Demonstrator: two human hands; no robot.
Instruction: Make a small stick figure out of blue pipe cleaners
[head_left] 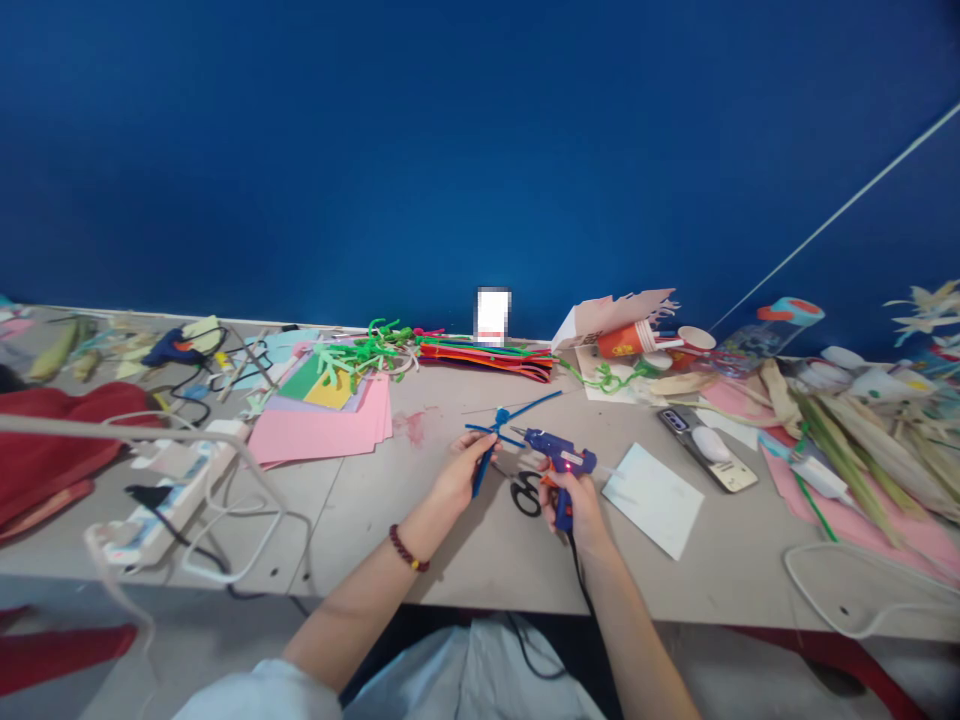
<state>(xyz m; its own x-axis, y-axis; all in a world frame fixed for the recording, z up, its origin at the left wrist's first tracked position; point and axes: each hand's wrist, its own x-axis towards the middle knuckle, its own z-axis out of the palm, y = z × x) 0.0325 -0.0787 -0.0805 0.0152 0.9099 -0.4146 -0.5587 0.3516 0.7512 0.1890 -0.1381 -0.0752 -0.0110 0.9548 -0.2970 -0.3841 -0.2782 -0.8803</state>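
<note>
Between the fingertips of my left hand point(457, 472) is a blue pipe cleaner figure point(501, 420), with thin arms sticking out to several sides. My right hand point(574, 502) is wrapped round the handle of a blue hot glue gun point(559, 450) with an orange trigger and a small glowing red light. The gun's nozzle points left, close to the blue figure; whether they touch I cannot tell. Black-handled scissors point(526, 494) lie on the table between my hands, partly behind the glue gun. A black cord runs down from the gun's handle.
Pink paper sheets point(322, 430) and green pipe cleaners point(375, 350) lie left. A colourful pipe cleaner bundle point(487, 362) rests by the blue wall. Right are a white card point(652, 500), a phone point(709, 450) and dried husks point(862, 450). A power strip point(176, 495) with cables sits left.
</note>
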